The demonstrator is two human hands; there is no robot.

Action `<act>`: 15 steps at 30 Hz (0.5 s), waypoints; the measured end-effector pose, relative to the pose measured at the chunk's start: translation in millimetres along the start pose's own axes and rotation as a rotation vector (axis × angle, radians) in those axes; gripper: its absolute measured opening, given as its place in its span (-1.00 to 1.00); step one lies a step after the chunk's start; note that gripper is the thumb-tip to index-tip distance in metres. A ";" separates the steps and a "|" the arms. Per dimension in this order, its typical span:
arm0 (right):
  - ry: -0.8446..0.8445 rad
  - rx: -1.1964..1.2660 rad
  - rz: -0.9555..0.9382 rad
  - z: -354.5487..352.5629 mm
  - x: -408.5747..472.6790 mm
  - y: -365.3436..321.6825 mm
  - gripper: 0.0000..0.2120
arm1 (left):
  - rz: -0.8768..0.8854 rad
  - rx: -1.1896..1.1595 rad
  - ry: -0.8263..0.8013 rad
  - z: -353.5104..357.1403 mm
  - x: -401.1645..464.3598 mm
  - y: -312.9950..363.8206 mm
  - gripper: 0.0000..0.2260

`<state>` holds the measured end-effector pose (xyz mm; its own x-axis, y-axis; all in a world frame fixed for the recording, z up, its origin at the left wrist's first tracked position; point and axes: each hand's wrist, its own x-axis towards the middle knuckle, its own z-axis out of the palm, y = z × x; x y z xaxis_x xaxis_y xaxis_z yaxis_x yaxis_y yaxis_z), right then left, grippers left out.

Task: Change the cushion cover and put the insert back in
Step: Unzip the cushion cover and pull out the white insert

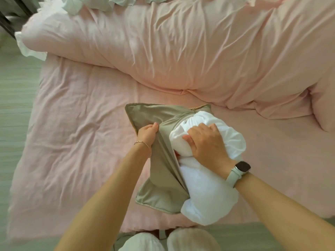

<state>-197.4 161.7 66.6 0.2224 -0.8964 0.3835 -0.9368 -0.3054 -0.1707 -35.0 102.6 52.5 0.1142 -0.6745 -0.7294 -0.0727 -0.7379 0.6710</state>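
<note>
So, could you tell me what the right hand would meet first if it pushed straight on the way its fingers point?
Probably the olive-green fabric cushion cover: the right hand grips the white stuffed insert, fingers pointing into its opening.

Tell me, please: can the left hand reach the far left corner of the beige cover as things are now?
Probably yes. The left hand grips the beige cover at its edge, close to that corner, and only flat fabric lies between them. It must first let go, though, while the right hand presses the white insert.
</note>
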 end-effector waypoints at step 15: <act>-0.038 0.506 0.120 -13.6 -4.1 -57.0 -0.73 | 0.026 0.461 -0.221 -71.8 -9.8 30.3 -0.83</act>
<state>-148.6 187.2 87.1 0.1403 -0.9428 0.3024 -0.7108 -0.3085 -0.6321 32.8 88.6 89.5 -0.1026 -0.6451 -0.7572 -0.5077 -0.6206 0.5976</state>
